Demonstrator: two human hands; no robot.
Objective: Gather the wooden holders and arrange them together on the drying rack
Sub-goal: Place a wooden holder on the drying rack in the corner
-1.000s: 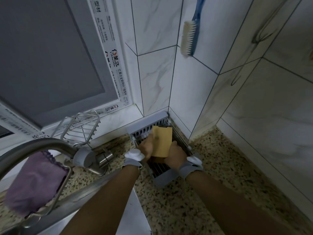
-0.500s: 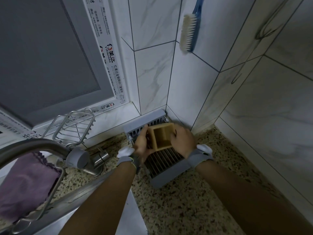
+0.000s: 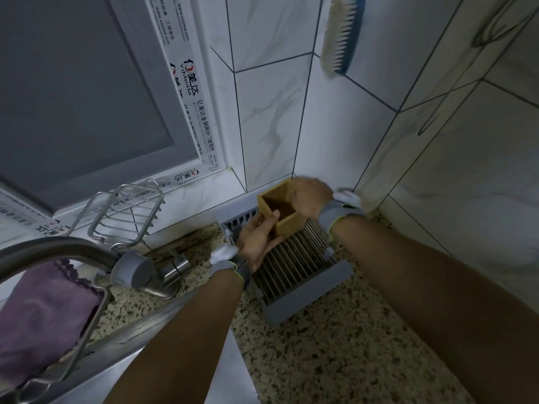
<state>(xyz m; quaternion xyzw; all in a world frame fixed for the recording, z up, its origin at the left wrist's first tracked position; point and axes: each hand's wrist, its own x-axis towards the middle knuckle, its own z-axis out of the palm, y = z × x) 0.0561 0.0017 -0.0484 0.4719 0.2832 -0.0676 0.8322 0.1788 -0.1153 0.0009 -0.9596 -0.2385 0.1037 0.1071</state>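
A square wooden holder (image 3: pixel 287 225) stands upright with its open mouth up at the far end of the grey drying rack (image 3: pixel 306 304), close to the tiled corner. My left hand (image 3: pixel 258 239) grips its near left side, thumb on the rim. My right hand (image 3: pixel 310 196) holds its far right side against the wall. The rack's metal bars show bare in front of the holder. No other wooden holder is visible.
A wire soap basket (image 3: pixel 125 214) sits on the window sill at left. The steel faucet (image 3: pixel 87 258) arches over the sink with a purple cloth (image 3: pixel 38 316) hung beside it. A blue brush (image 3: pixel 341 33) hangs on the tiled wall. The speckled counter (image 3: pixel 335 360) surrounds the rack.
The holder went from tilted with a flat face toward me to upright with its mouth open upward. Both hands carried it toward the rack's far end by the wall.
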